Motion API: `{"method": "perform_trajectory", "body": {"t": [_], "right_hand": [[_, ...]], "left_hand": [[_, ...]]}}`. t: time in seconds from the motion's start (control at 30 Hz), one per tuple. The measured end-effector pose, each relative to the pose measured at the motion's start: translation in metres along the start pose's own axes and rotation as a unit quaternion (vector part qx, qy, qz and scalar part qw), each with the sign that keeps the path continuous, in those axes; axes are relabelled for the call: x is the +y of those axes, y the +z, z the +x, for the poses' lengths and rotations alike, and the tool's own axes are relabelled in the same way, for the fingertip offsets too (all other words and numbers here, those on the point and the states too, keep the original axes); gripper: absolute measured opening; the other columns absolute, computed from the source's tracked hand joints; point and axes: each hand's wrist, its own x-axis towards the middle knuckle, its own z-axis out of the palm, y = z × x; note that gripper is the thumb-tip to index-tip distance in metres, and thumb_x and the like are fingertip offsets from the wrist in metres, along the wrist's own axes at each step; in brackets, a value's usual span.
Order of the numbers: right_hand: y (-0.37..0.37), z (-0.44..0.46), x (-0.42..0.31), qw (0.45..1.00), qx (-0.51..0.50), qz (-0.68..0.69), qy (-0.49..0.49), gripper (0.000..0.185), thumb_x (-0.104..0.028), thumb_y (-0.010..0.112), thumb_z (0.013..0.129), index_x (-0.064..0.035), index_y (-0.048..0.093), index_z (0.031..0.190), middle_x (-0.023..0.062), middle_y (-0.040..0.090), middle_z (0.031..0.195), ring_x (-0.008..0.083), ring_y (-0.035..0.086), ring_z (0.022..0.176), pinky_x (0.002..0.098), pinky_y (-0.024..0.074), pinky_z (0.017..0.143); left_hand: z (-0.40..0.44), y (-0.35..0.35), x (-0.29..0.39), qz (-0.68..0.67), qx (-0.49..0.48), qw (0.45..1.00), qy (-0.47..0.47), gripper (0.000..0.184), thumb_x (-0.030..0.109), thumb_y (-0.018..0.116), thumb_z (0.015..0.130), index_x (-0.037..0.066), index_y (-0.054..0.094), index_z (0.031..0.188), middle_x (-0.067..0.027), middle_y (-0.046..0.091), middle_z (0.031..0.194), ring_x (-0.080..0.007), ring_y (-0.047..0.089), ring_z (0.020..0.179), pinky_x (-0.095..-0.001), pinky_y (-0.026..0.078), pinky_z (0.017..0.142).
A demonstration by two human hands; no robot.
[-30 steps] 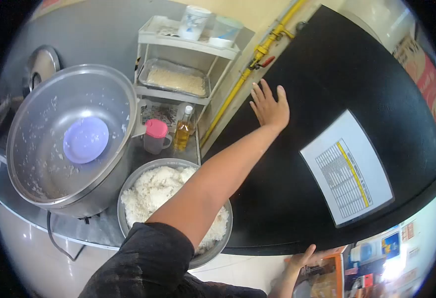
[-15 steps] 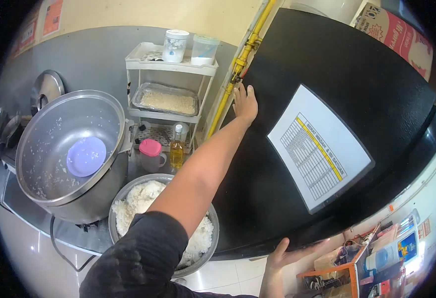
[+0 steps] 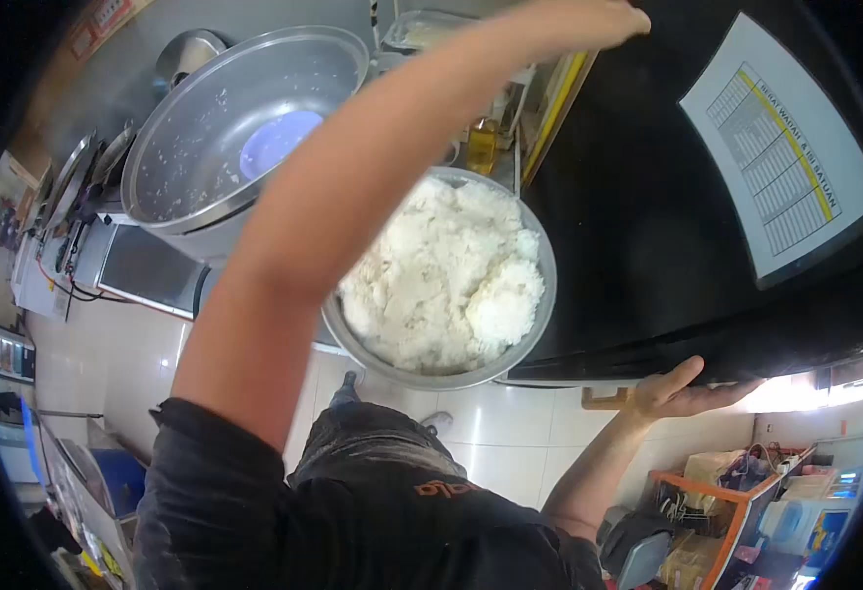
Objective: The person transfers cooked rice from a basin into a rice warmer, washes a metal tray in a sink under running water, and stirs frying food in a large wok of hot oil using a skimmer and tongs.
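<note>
My left hand (image 3: 604, 24) is up at the top edge of the view, in front of the large black panel (image 3: 638, 226). It is smeared by motion and partly cut off, so its fingers are unclear. Below the panel's lower edge, my right hand (image 3: 682, 395) is open, thumb apart and fingers stretched out along the edge. A laminated sheet with a printed table (image 3: 785, 157) is on the panel. Under my left forearm, a metal basin (image 3: 546, 295) holds a heap of white cooked rice (image 3: 441, 275).
To the left stands a big metal pot (image 3: 205, 108) with rice grains and a purple plate (image 3: 276, 143) inside. An oil bottle (image 3: 482, 146) and a yellow pipe (image 3: 557, 103) are behind the basin. An orange-framed shelf (image 3: 736, 511) with goods is at lower right.
The view has tilted down, bringing the rice basin and my body into sight. My left hand has come off the panel's left side, where its fingers were spread. My right hand stays by the lower edge.
</note>
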Motion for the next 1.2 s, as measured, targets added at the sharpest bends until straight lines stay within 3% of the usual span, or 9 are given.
{"method": "perform_trajectory", "body": {"t": [0.13, 0.33, 0.43, 0.6, 0.7, 0.97, 1.1, 1.13, 1.2], "right_hand": [[-0.007, -0.036, -0.028, 0.998, 0.052, 0.0, -0.04, 0.05, -0.032, 0.039, 0.093, 0.0018, 0.031, 0.129, 0.0231, 0.037, 0.129, 0.0377, 0.039, 0.122, 0.0497, 0.0288, 0.104], [0.045, -0.043, -0.077, 0.931, -0.321, 0.169, 0.045, 0.037, -0.027, 0.041, 0.094, 0.0042, 0.056, 0.106, 0.0185, 0.056, 0.103, 0.0292, 0.054, 0.094, 0.0381, 0.0431, 0.082], [0.123, -0.024, -0.044, 0.842, -0.477, 0.177, 0.176, 0.043, -0.036, 0.041, 0.094, 0.0024, 0.058, 0.107, 0.0162, 0.062, 0.094, 0.0265, 0.059, 0.083, 0.036, 0.0457, 0.075], [0.251, -0.048, -0.009, 0.598, -0.759, 0.085, 0.243, 0.065, -0.055, 0.03, 0.094, 0.0008, 0.063, 0.088, 0.0122, 0.063, 0.078, 0.0228, 0.058, 0.06, 0.0364, 0.0466, 0.056], [0.288, -0.052, -0.015, 0.613, -0.773, 0.12, 0.112, 0.063, -0.05, 0.031, 0.095, 0.0017, 0.063, 0.08, 0.0081, 0.062, 0.074, 0.0198, 0.056, 0.064, 0.0342, 0.0448, 0.063], [0.317, -0.106, 0.002, 0.614, -0.707, 0.314, 0.159, 0.057, -0.046, 0.037, 0.095, 0.0039, 0.063, 0.094, 0.0131, 0.064, 0.093, 0.0222, 0.056, 0.089, 0.0333, 0.0401, 0.085], [0.325, -0.12, 0.004, 0.637, -0.679, 0.324, 0.166, 0.062, -0.051, 0.036, 0.094, 0.0057, 0.061, 0.1, 0.0148, 0.062, 0.104, 0.0237, 0.055, 0.096, 0.0328, 0.0394, 0.088], [0.338, -0.126, 0.009, 0.603, -0.705, 0.337, 0.161, 0.063, -0.052, 0.035, 0.094, 0.0054, 0.061, 0.099, 0.0147, 0.063, 0.102, 0.0241, 0.055, 0.095, 0.0329, 0.0395, 0.088], [0.353, -0.141, 0.007, 0.575, -0.719, 0.359, 0.152, 0.062, -0.049, 0.031, 0.096, 0.004, 0.062, 0.095, 0.0147, 0.063, 0.095, 0.0248, 0.056, 0.09, 0.034, 0.04, 0.084]], "left_hand": [[-0.146, -0.089, 0.056, -0.002, 0.056, 0.998, 0.029, 0.033, 0.032, 0.061, 0.085, 0.001, 0.065, 0.095, -0.0061, 0.062, 0.077, -0.0128, 0.058, 0.07, -0.0268, 0.047, 0.068], [-0.378, -0.094, -0.017, 0.124, 0.087, 0.901, -0.407, 0.035, 0.023, 0.061, 0.087, -0.006, 0.051, 0.105, -0.0139, 0.064, 0.078, -0.0196, 0.062, 0.076, -0.0316, 0.048, 0.067], [-0.446, -0.058, -0.053, 0.1, -0.02, 0.878, -0.468, 0.048, 0.024, 0.061, 0.088, -0.009, 0.04, 0.115, -0.0116, 0.062, 0.079, -0.0166, 0.062, 0.069, -0.0322, 0.049, 0.057], [-0.444, -0.04, -0.041, -0.196, 0.099, 0.85, -0.479, 0.042, 0.012, 0.064, 0.085, -0.009, 0.04, 0.112, -0.012, 0.062, 0.075, -0.0108, 0.059, 0.056, -0.0236, 0.045, 0.044], [-0.444, -0.031, -0.036, -0.232, 0.197, 0.836, -0.457, 0.039, 0.009, 0.063, 0.085, -0.01, 0.04, 0.111, -0.0116, 0.062, 0.072, -0.0119, 0.059, 0.053, -0.0234, 0.047, 0.045], [-0.442, -0.001, -0.019, -0.114, 0.294, 0.822, -0.474, 0.034, 0.011, 0.055, 0.089, -0.01, 0.039, 0.11, -0.0103, 0.061, 0.07, -0.0138, 0.06, 0.053, -0.0255, 0.048, 0.046], [-0.438, 0.013, -0.011, 0.048, 0.329, 0.811, -0.481, 0.031, 0.012, 0.054, 0.084, -0.011, 0.047, 0.103, -0.0225, 0.06, 0.068, -0.0321, 0.063, 0.063, -0.0394, 0.048, 0.059], [-0.441, 0.018, -0.013, 0.1, 0.335, 0.813, -0.466, 0.027, 0.01, 0.054, 0.086, -0.01, 0.047, 0.103, -0.0133, 0.057, 0.057, -0.0187, 0.059, 0.05, -0.0319, 0.045, 0.046], [-0.432, 0.022, 0.004, 0.119, 0.373, 0.783, -0.482, 0.026, 0.012, 0.053, 0.086, -0.008, 0.049, 0.102, -0.0135, 0.057, 0.059, -0.0205, 0.06, 0.053, -0.0336, 0.045, 0.048]]}}
